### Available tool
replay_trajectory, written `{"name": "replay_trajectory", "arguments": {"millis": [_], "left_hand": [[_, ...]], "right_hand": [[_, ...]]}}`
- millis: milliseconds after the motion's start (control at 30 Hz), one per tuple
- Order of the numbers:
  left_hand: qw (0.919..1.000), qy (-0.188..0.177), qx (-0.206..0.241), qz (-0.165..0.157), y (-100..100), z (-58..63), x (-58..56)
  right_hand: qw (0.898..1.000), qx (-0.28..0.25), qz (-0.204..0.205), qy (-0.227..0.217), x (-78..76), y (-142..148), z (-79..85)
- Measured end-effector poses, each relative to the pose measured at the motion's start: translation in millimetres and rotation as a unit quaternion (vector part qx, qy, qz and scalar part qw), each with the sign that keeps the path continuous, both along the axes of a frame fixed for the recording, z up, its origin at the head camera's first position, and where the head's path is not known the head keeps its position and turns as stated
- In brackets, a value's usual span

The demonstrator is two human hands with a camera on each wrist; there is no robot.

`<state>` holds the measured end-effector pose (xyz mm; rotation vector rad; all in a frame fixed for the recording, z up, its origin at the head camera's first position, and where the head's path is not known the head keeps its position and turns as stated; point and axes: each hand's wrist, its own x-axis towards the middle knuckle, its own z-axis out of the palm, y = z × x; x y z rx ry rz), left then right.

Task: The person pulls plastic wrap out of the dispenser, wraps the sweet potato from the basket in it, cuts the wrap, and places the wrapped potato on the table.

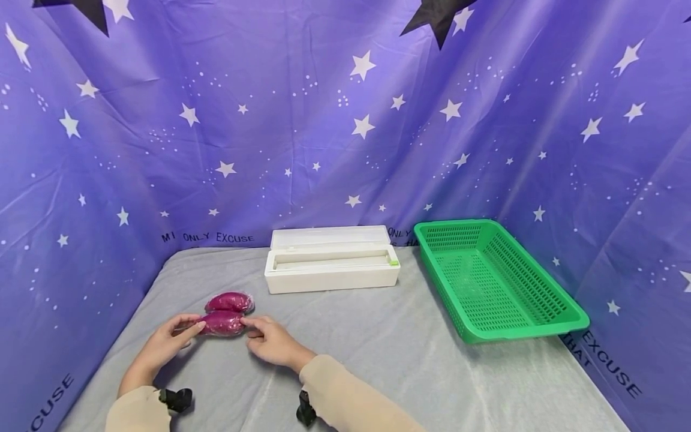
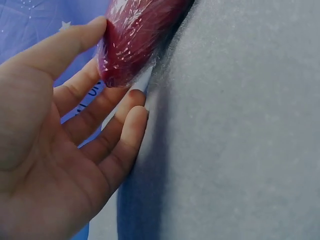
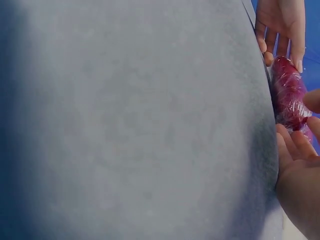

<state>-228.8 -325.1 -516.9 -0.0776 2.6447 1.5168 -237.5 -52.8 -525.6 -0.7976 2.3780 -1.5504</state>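
Note:
Two purple sweet potatoes in clear plastic wrap lie side by side on the left of the table. My left hand (image 1: 163, 347) holds the left end of the nearer sweet potato (image 1: 222, 324) between thumb and fingers. In the left wrist view the left thumb rests on the wrapped tip of this sweet potato (image 2: 137, 40), with the fingers behind and below it. At its opposite end my right hand (image 1: 274, 343) pinches with thumb and index finger, the other fingers curled in. The farther sweet potato (image 1: 231, 301) sits just behind, partly hidden by the nearer one.
A long white box (image 1: 332, 279) with its lid raised and a light green piece at its right end stands at the table's back. To the right is a green perforated basket (image 1: 464, 324). Purple star-patterned cloth (image 1: 324, 120) surrounds the grey-covered table (image 1: 410, 372).

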Motion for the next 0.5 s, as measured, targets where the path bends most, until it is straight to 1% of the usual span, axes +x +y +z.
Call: {"name": "replay_trajectory", "arguments": {"millis": [167,300,500], "left_hand": [[1.0000,-0.002,0.000,-0.006,-0.1,2.0,2.4],[0.9998,-0.003,-0.015,-0.011,-1.1,4.0,3.3],[0.9983,0.001,-0.058,-0.010,-2.0,9.1,2.5]], "right_hand": [[0.999,-0.015,0.002,-0.028,-0.3,2.9,1.8],[0.999,-0.020,0.001,-0.041,-1.2,6.5,3.8],[0.999,-0.016,-0.006,-0.031,-5.0,16.4,7.4]]}}
